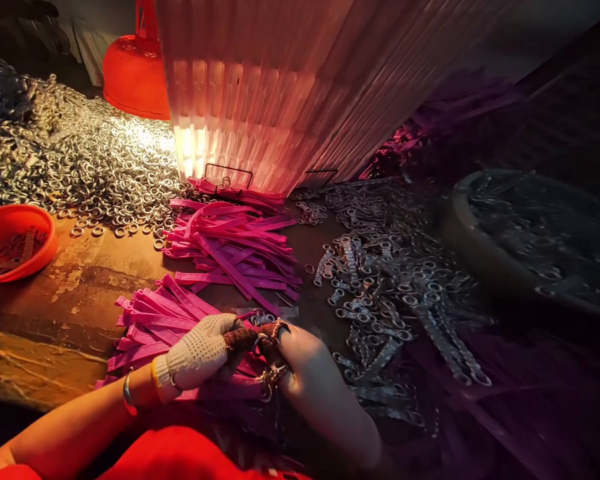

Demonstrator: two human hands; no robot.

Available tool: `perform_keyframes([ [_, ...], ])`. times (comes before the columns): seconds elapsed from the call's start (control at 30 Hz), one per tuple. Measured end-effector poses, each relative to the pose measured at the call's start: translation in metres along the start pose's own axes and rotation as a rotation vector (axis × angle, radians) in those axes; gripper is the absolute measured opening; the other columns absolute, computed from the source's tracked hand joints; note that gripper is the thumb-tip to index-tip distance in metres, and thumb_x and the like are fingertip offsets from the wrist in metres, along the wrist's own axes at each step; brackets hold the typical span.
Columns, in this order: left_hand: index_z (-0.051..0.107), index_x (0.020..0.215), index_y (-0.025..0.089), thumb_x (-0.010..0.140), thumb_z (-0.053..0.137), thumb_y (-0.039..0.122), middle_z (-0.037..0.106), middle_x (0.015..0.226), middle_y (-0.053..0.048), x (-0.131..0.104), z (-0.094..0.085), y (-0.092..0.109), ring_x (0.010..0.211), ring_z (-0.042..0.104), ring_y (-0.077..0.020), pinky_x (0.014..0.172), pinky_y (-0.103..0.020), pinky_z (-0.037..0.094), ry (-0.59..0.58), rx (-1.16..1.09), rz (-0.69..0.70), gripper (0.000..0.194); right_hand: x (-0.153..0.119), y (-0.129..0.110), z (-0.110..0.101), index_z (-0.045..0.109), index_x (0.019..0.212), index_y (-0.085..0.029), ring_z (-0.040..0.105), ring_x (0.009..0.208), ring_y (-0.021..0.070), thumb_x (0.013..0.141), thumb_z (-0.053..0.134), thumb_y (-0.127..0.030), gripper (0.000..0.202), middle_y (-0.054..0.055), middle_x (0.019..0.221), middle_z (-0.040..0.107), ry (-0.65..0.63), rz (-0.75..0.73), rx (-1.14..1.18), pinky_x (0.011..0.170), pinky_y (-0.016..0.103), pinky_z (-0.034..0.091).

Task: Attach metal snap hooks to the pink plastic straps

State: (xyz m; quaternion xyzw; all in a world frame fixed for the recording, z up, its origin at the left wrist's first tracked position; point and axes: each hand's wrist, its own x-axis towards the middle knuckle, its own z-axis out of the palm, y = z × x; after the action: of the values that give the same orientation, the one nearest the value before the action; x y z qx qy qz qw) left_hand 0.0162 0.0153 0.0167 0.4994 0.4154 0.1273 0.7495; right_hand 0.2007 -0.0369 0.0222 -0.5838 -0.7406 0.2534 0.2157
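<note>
My left hand (pixel 200 353), in a pale dotted work glove with dark brown finger ends, is closed, its fingertips meeting those of my right hand. My right hand (pixel 300 360), bare at the back with dark brown coverings on the fingers, is closed around a small metal ring (pixel 257 344) between the fingertips. Exactly what the left fingers pinch is hidden. Below the right fingers hang more metal links (pixel 273 379), beside the end of a pink strap (pixel 230 390). A fanned bundle of pink straps (pixel 155 320) lies under and beyond my left hand.
Another pile of pink straps (pixel 235 247) lies farther back. Loose metal rings (pixel 90 167) heap at left under a red lamp (pixel 135 77), near a red bowl (pixel 50 247). A corrugated translucent panel (pixel 260 100) stands behind. Linked metal pieces (pixel 375 293) and a large basin (pixel 460 207) are at right.
</note>
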Motion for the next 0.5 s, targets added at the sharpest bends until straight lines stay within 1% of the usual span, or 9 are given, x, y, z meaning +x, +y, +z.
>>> perform_keyframes([
  [0.1, 0.053, 0.066, 0.016, 0.092, 0.05, 0.053, 0.051, 0.053, 0.002, -0.004, -0.002, 0.01, 0.043, 0.041, -0.0071, 0.041, -0.019, 0.027, -0.044, 0.072, -0.01, 0.045, -0.004, -0.003, -0.002, 0.056, 0.072, -0.019, 0.052, 0.069, 0.0184, 0.066, 0.049, -0.005, 0.017, 0.006, 0.077, 0.062, -0.007, -0.017, -0.199, 0.063, 0.029, 0.034],
  [0.17, 0.054, 0.068, 0.016, 0.093, 0.05, 0.05, 0.053, 0.056, 0.001, -0.004, -0.002, 0.013, 0.046, 0.042, -0.0078, 0.043, -0.019, 0.029, -0.07, 0.1, -0.019, 0.042, -0.006, -0.006, -0.002, 0.055, 0.068, -0.02, 0.05, 0.066, 0.0177, 0.06, 0.05, -0.005, 0.017, 0.006, 0.074, 0.062, 0.009, -0.01, -0.292, 0.061, 0.03, 0.03],
  [0.23, 0.054, 0.072, 0.017, 0.092, 0.054, 0.048, 0.055, 0.059, 0.001, -0.004, 0.0, 0.013, 0.049, 0.044, -0.0081, 0.045, -0.019, 0.032, -0.067, 0.121, -0.002, 0.037, -0.008, -0.008, -0.001, 0.055, 0.066, -0.02, 0.049, 0.064, 0.0171, 0.06, 0.052, -0.008, 0.014, 0.005, 0.071, 0.062, 0.027, -0.012, -0.334, 0.06, 0.031, 0.027],
  [0.3, 0.055, 0.076, 0.017, 0.09, 0.057, 0.048, 0.055, 0.06, 0.002, -0.003, 0.003, 0.012, 0.049, 0.045, -0.0081, 0.045, -0.018, 0.033, -0.068, 0.127, -0.015, 0.034, -0.009, -0.009, 0.0, 0.054, 0.063, -0.02, 0.047, 0.06, 0.0161, 0.063, 0.055, -0.012, 0.008, 0.004, 0.067, 0.061, 0.046, -0.024, -0.327, 0.059, 0.031, 0.025],
  [0.4, 0.054, 0.069, 0.017, 0.091, 0.051, 0.053, 0.05, 0.051, 0.003, -0.001, 0.008, 0.014, 0.041, 0.04, -0.0073, 0.039, -0.019, 0.028, -0.14, 0.104, -0.12, 0.042, -0.014, -0.007, 0.001, 0.054, 0.061, -0.021, 0.044, 0.056, 0.0156, 0.066, 0.057, -0.021, 0.006, 0.003, 0.061, 0.058, 0.1, -0.056, -0.341, 0.057, 0.032, 0.022],
  [0.5, 0.054, 0.064, 0.016, 0.091, 0.047, 0.057, 0.049, 0.048, 0.002, 0.004, 0.014, 0.021, 0.038, 0.039, -0.007, 0.037, -0.018, 0.027, -0.142, 0.091, -0.173, 0.049, -0.02, 0.0, 0.002, 0.058, 0.062, -0.021, 0.044, 0.057, 0.0172, 0.063, 0.058, -0.023, 0.002, 0.006, 0.063, 0.06, 0.189, -0.101, -0.438, 0.057, 0.033, 0.023],
])
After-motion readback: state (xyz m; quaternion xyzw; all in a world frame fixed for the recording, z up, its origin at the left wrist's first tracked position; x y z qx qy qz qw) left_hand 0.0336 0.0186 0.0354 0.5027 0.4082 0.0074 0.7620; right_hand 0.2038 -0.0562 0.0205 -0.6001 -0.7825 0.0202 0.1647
